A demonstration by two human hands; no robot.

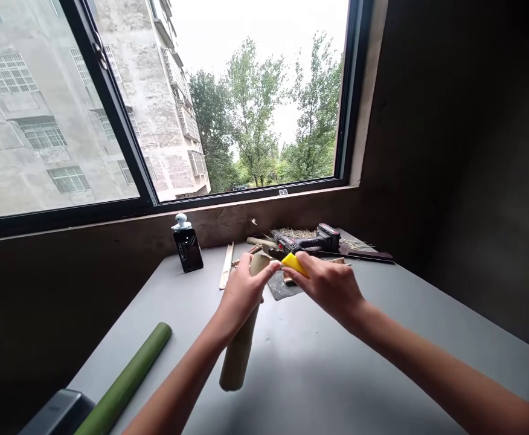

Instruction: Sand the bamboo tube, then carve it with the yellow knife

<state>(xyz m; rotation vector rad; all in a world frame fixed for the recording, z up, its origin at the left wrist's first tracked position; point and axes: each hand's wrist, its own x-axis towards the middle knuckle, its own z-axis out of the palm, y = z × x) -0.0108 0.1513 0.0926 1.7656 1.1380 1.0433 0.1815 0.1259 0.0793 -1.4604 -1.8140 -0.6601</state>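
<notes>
My left hand (241,287) is wrapped round a dull brown-green tube (238,360) that looks like a length of bamboo. The tube is tilted, its lower end toward me and its upper end just past my fingers. In my right hand (332,284) is a small yellow object (294,263), pinched between thumb and fingers beside the tube's upper end. Its kind is not clear, as the fingers cover much of it. The tips of both thumbs come close together there. I cannot tell whether the yellow object touches the tube.
Behind my hands lie a cordless drill (307,240), wood strips (226,267), a dark grey sheet (285,290) and straw-like shavings (297,232). A phone (188,250) leans at the table's back left. A green bamboo pole (126,377) lies left, by a dark box (58,414).
</notes>
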